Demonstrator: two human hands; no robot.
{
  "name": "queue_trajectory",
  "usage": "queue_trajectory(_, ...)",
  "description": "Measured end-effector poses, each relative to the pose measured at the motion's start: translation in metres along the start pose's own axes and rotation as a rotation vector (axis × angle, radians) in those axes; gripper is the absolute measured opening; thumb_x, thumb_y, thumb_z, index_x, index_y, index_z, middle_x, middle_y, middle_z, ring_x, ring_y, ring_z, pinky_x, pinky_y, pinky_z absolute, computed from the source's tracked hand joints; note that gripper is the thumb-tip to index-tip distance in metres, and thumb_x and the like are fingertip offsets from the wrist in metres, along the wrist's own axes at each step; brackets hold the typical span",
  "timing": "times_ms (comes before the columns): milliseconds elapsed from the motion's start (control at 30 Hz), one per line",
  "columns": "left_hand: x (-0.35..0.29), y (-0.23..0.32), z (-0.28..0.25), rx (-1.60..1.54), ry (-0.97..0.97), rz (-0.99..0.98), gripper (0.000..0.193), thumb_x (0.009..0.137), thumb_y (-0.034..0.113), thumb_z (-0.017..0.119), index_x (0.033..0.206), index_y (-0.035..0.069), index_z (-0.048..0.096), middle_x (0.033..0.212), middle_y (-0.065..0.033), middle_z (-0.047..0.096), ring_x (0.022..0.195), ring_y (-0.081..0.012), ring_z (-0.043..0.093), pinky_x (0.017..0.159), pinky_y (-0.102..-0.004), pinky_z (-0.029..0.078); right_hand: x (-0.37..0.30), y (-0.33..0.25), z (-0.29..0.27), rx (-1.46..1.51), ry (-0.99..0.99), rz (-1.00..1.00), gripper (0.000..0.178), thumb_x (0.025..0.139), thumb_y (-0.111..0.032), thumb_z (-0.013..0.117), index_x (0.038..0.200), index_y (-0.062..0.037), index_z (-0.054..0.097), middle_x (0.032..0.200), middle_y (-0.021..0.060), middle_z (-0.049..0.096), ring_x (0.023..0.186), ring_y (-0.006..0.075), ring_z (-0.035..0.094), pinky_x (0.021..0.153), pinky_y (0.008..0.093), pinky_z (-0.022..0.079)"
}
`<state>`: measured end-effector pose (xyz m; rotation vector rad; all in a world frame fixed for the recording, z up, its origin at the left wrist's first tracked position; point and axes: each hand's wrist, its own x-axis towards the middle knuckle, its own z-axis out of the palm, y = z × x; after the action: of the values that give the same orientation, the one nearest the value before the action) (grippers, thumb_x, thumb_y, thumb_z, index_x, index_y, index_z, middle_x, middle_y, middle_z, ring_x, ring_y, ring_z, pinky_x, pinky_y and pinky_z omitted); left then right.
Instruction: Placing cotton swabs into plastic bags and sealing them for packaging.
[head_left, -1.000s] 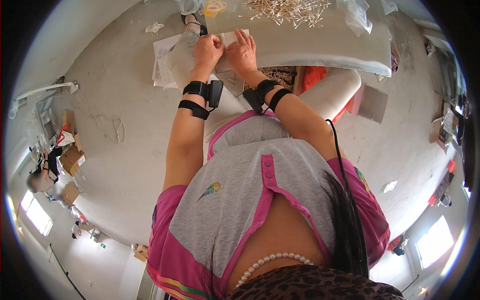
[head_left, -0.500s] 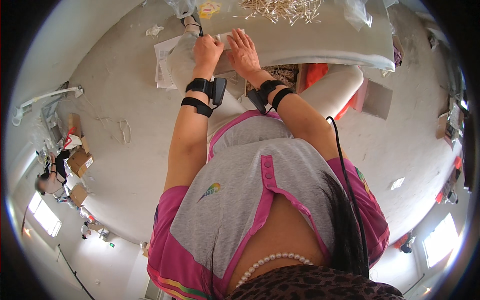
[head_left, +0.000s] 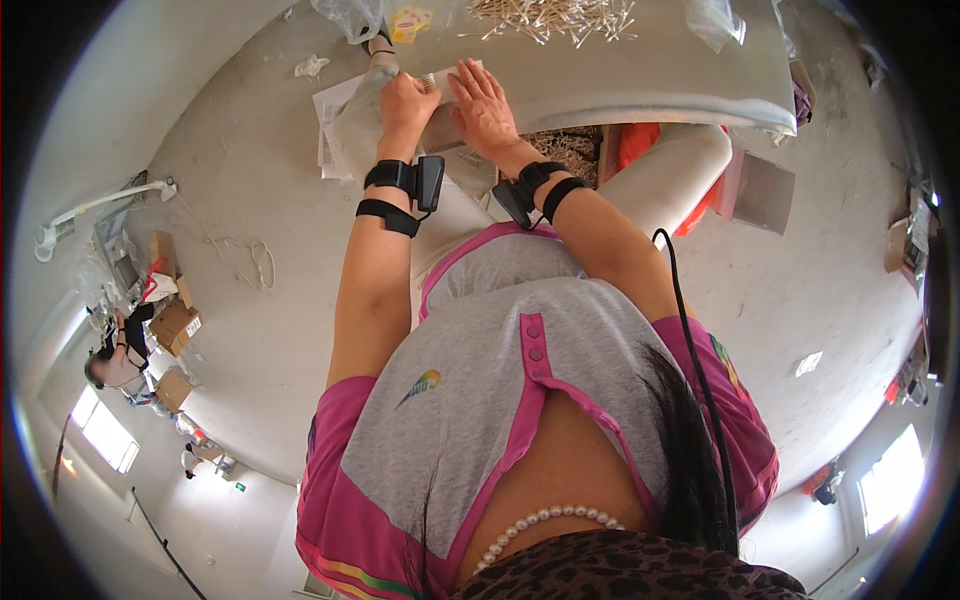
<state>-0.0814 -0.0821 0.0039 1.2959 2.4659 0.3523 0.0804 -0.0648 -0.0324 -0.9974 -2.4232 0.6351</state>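
Observation:
At the near left part of the table my left hand [head_left: 405, 108] is closed, thumb side up. A small pale, ribbed bundle [head_left: 427, 82], apparently cotton swabs, shows at its fingertips. Just to the right, my right hand [head_left: 485, 112] lies flat with its fingers stretched forward. Under its fingertips is a white piece of paper or film [head_left: 458, 70]. Beyond both hands, a loose pile of cotton swabs [head_left: 555, 15] is heaped on the table [head_left: 640, 80].
Clear plastic bags [head_left: 712, 22] and a yellow packet [head_left: 410, 22] lie on the table. Below its near edge stands a box of swabs [head_left: 565, 150], with an open pinkish carton [head_left: 757, 192] to the right. Printed sheets [head_left: 330, 120] are at the left. A person [head_left: 125, 350] sits far left.
My left hand has shifted slightly left and nearer. The right hand stays flat in almost the same place. The whole view has tilted a little.

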Motion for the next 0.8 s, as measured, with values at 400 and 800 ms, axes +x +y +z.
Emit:
queue_trajectory(400, -0.003, 0.009, -0.008, 0.164, -0.085, -0.095, 0.042, 0.075, 0.038, 0.074, 0.087, -0.002, 0.074, 0.089, -0.0242, 0.072, 0.089, -0.0395, 0.071, 0.082, -0.0448, 0.056, -0.003, 0.000, 0.000, 0.073, 0.014, -0.001, 0.056, 0.090, -0.018, 0.062, 0.142, -0.0037, 0.046, 0.156, 0.0165, 0.036, 0.149, 0.0307, 0.027, 0.122, 0.0452, 0.022)
queue_trajectory(800, -0.012, 0.002, -0.004, 0.164, 0.069, 0.042, 0.027, 0.075, 0.023, 0.069, 0.080, -0.003, 0.072, 0.081, -0.0254, 0.070, 0.081, -0.0406, 0.071, 0.076, -0.0477, 0.057, -0.002, -0.003, -0.003, 0.045, -0.003, -0.002, 0.057, 0.091, -0.019, 0.062, 0.143, -0.0041, 0.046, 0.156, 0.0162, 0.036, 0.148, 0.0303, 0.028, 0.122, 0.0448, 0.022)
